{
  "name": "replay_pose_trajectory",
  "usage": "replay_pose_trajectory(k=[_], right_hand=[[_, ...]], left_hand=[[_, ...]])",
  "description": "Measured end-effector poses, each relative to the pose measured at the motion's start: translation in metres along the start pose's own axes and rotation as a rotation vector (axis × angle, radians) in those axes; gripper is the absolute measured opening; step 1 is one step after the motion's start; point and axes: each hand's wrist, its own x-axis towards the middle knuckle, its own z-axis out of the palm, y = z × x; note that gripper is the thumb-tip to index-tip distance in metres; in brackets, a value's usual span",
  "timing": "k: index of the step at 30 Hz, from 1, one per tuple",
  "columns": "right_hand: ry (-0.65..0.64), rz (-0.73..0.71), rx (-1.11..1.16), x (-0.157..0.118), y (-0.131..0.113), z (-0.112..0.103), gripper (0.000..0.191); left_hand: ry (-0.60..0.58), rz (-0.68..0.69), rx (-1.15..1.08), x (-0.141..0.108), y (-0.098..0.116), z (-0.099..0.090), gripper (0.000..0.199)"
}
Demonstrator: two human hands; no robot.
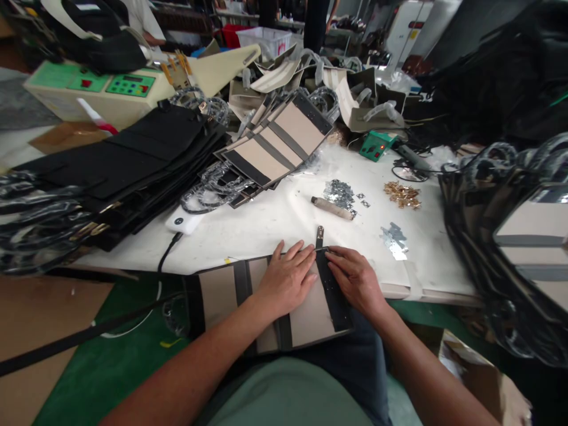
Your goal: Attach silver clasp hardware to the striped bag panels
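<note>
Left grip [287, 277] spread flat on beige panel [308, 319]; right grip [357, 279] touches its black band [336, 299], closure unclear

The panel [309, 316] looks matt, the small plates [393, 238] shiny metal.

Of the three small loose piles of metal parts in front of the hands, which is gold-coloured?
The pile of fittings directly beyond the flat silvery plates. Those plates and the small silvery pieces to its left are grey.
</note>
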Motion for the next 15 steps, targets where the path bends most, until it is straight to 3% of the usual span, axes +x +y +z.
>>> replay_pose_trajectory(k=[7, 15], right_hand=[[-0.038, -0.009, -0.029, 0.0, -0.003, -0.005, 0.031], [-0.073, -0.042, -0.095, -0.004, -0.007, -0.006, 0.034]], left_hand=[[0.012, -0.057, 0.129, 0.001, 0.019, -0.001, 0.048], [0.1, -0.052, 0.02, -0.008, 0.015, 0.017, 0.044]])
